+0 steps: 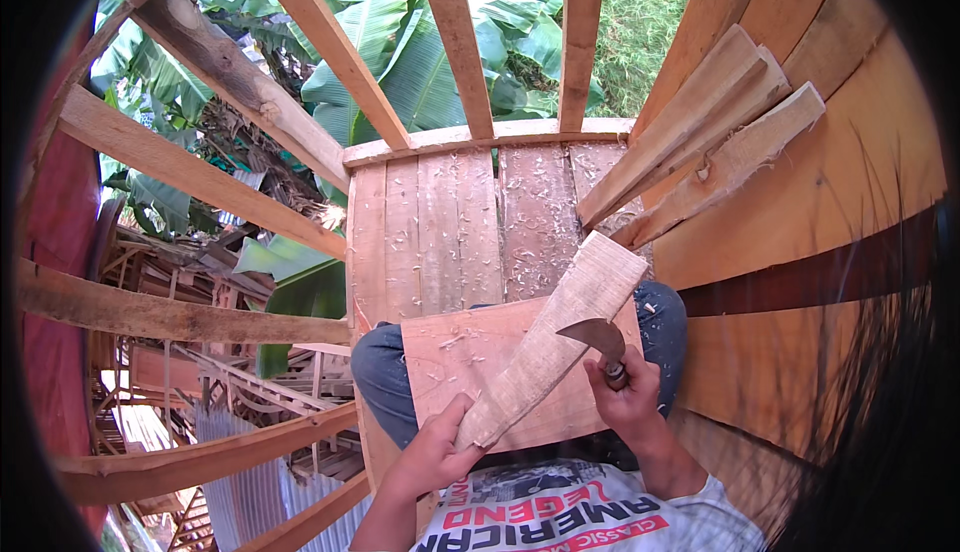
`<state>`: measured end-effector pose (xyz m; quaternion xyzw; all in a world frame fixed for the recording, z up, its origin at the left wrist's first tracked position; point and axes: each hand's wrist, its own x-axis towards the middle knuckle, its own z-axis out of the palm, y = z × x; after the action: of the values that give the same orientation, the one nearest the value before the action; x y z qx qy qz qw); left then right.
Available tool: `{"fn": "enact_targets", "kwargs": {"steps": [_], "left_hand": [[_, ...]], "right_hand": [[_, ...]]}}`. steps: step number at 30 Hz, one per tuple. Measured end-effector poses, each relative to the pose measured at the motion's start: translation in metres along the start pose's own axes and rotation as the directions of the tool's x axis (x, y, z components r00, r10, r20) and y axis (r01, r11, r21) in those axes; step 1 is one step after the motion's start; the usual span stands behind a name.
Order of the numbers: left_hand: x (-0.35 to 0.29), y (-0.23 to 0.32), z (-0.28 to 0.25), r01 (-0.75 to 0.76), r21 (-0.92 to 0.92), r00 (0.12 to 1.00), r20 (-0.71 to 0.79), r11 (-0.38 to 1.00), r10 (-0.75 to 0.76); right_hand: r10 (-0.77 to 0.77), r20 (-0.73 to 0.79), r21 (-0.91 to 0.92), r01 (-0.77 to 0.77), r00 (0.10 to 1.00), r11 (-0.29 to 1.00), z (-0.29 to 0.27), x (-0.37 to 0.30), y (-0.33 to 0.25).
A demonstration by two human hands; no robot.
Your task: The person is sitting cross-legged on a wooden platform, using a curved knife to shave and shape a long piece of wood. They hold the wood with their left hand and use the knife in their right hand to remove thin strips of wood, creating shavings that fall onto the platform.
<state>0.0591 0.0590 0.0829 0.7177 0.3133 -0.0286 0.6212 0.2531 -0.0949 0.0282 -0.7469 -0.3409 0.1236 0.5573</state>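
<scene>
Across my lap lies a flat wooden board [450, 352] dusted with shavings. A rough-sawn wooden plank [560, 327] slants over it, its far end up to the right and its near end by my body. My left hand [445, 447] is closed around that near end. In my right hand [630, 387] is a curved knife [600, 335] with a hooked, sickle-like blade and a short dark handle. Its blade lies over the plank's right edge; whether it touches the wood I cannot tell.
Wood shavings lie on the plank floor [440, 222] ahead. Several rough timber pieces [690, 132] lean against the wooden wall [800, 212] at the right. Slatted railing bars [200, 167] close off the left and front, with banana leaves [390, 62] beyond and corrugated sheets [235, 452] below left.
</scene>
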Motion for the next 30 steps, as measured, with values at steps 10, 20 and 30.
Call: {"fn": "enact_targets", "kwargs": {"steps": [10, 20, 30], "left_hand": [[-0.002, -0.005, 0.004, 0.078, -0.048, 0.996, 0.045, 0.996, -0.075], [-0.004, -0.017, -0.001, 0.009, 0.107, 0.999, -0.046, 0.994, -0.004], [-0.004, -0.012, -0.006, 0.017, 0.134, 1.0, -0.008, 0.991, -0.016]], "right_hand": [[-0.263, -0.232, -0.267, 0.199, 0.936, 0.943, 0.0, 0.02, 0.026], [0.26, 0.463, -0.005, -0.291, 0.847, 0.957, -0.024, 0.027, 0.001], [0.171, 0.227, 0.008, -0.177, 0.959, 0.984, -0.013, 0.02, 0.004]]}}
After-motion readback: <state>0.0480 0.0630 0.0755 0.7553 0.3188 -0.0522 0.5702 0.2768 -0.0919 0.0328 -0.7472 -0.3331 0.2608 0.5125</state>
